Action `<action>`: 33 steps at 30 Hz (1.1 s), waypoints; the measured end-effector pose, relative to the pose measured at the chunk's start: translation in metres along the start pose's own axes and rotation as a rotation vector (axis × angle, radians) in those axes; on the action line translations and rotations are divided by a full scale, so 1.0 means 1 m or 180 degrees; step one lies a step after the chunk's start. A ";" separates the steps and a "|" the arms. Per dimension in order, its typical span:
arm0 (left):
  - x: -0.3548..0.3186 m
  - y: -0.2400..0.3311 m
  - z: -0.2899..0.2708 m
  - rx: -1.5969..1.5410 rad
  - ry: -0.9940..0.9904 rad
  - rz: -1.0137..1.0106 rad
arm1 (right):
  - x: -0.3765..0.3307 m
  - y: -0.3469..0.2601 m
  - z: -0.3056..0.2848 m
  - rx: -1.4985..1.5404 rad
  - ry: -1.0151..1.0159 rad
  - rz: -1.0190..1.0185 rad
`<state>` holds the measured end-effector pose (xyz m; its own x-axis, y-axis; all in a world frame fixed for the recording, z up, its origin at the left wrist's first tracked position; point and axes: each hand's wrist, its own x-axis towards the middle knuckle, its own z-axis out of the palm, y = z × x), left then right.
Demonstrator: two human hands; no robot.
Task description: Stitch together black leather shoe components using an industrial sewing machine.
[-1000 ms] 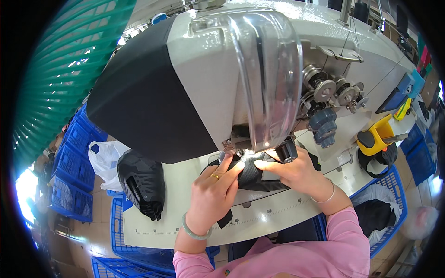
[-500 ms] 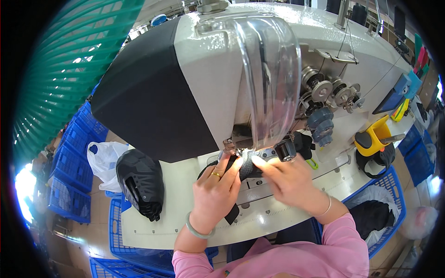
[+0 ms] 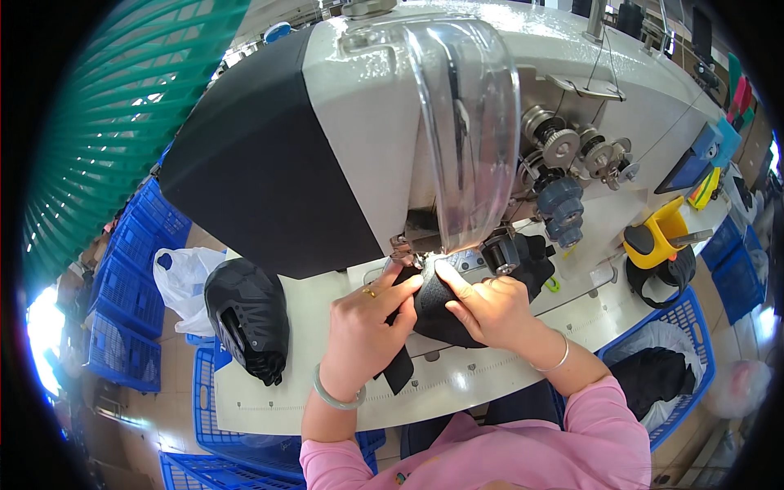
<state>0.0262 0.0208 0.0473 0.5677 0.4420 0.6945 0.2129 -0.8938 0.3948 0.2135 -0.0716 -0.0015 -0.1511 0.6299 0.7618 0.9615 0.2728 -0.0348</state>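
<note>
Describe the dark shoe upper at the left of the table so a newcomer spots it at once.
From the big sewing machine, look down to the left end of the cream table. The shoe upper lies there, with a white plastic bag to its left. Unlike the black piece at the left hand and right hand, it lies untouched, showing angular lines.

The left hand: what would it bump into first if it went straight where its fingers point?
Probably the small metal part low on the sewing machine, just ahead of the left hand, though depth there is hard to judge.
</note>
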 end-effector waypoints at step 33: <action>-0.006 -0.026 -0.018 -0.0375 -0.0559 0.0313 | 0.024 0.037 -0.013 0.0350 -0.0513 -0.0332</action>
<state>0.0024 0.0426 0.0439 0.7131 0.3238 0.6218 0.0611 -0.9123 0.4050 0.2482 -0.0561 0.0241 -0.2918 0.6998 0.6521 0.9091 0.4148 -0.0383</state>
